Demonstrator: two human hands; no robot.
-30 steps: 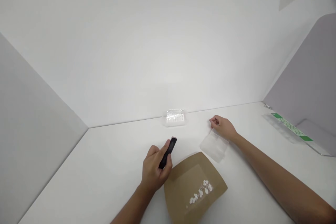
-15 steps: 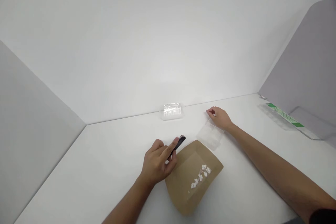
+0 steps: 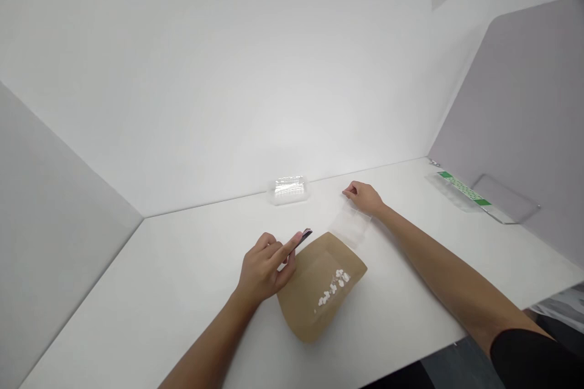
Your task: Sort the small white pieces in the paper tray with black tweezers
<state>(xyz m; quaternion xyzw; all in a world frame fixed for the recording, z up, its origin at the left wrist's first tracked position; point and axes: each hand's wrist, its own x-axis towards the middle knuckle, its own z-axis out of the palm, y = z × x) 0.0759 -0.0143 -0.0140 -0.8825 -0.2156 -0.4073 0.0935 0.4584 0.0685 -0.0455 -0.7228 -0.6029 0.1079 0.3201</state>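
My left hand point(image 3: 267, 267) is closed around a slim black object point(image 3: 301, 238), whose dark end sticks out past the fingertips; its kind is unclear. The hand is over the left edge of a brown paper tray point(image 3: 296, 310). Small white pieces point(image 3: 332, 287), shaped a little like petals, lie in a slanting row inside the tray. Farther back, my right hand point(image 3: 364, 196) has its fingertips pinched together, and what is between them I cannot make out. Just below that hand, a clear plastic piece with divisions point(image 3: 350, 225) lies on the table behind the tray.
A shiny clear-wrapped pack point(image 3: 289, 190) lies against the back wall. To the right, a clear package with a green strip point(image 3: 464, 188) is beside a bent wire frame point(image 3: 506, 200) at the grey side panel point(image 3: 533, 109). The white table's point(image 3: 410, 316) front edge shows at lower right.
The whole view has turned, so things appear farther left and the table's front edge now shows. The black object in my left hand is tilted slightly differently. Both hands keep their grips.
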